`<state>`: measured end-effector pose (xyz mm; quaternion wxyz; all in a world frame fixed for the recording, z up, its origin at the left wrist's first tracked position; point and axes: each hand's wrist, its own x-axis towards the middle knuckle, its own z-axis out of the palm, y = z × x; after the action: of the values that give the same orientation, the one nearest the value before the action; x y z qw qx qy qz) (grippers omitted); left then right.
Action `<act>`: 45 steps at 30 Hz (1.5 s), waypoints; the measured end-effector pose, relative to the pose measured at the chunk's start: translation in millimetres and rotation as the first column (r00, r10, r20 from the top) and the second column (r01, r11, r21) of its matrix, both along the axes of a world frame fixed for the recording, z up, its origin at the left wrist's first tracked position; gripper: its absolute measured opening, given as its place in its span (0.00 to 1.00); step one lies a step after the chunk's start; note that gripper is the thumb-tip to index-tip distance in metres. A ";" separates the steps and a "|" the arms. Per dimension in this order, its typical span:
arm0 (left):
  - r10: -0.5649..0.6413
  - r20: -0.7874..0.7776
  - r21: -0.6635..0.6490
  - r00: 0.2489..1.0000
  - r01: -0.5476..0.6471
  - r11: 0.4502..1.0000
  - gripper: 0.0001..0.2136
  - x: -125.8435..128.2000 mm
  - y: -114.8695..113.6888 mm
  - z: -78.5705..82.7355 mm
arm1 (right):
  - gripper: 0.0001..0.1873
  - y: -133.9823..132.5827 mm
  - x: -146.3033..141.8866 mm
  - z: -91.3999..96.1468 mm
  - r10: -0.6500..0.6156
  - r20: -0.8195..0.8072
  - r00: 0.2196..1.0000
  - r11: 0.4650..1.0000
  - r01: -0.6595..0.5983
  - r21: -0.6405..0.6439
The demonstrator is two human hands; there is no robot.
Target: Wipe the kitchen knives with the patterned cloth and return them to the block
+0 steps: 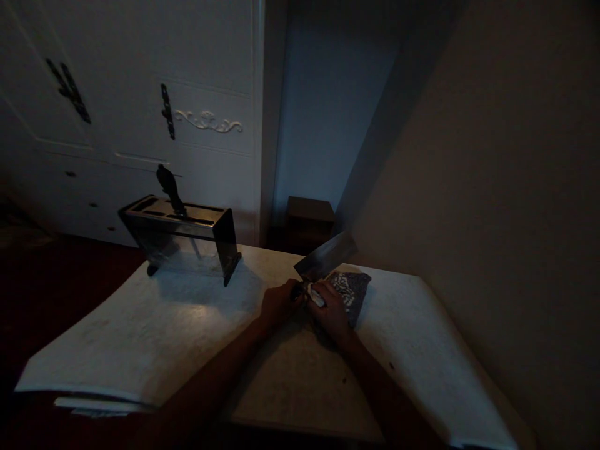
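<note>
A broad cleaver (327, 255) tilts up over the middle of the table, blade pointing up and to the right. My left hand (277, 304) is closed around its handle. My right hand (332, 307) is closed too, pinching a small pale thing against the base of the blade; I cannot make out what it is. A dark patterned cloth (352, 289) lies under and just right of my right hand.
A knife block (187, 234) with one dark-handled knife (170, 189) in it stands at the table's back left. The pale table (140, 331) ends close to the wall on the right. White cabinet doors (140, 94) and a small brown box (309, 219) stand behind.
</note>
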<state>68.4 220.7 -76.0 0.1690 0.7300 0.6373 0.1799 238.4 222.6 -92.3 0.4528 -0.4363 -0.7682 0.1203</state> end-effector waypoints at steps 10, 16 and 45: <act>-0.014 -0.046 0.014 0.999 0.014 1.000 0.16 -2.8 -1.2 3.2 | 0.13 -1.5 0.8 -8.6 -0.097 -0.221 0.971 0.995 0.093 -0.027; -0.043 -0.087 0.050 0.995 0.048 0.998 0.15 -2.0 -2.3 -1.4 | 0.14 -2.1 0.1 -8.7 -0.247 -0.354 0.902 0.967 0.251 -0.036; -0.030 0.074 0.060 0.997 0.025 0.998 0.15 -13.5 -11.9 -8.0 | 0.17 -10.0 9.5 -11.3 -0.267 -0.064 0.961 0.938 0.275 0.211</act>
<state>54.9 208.8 -84.0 0.1734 0.7362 0.6149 0.2234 247.9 212.7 -103.6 0.5235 -0.4833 -0.7014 -0.0208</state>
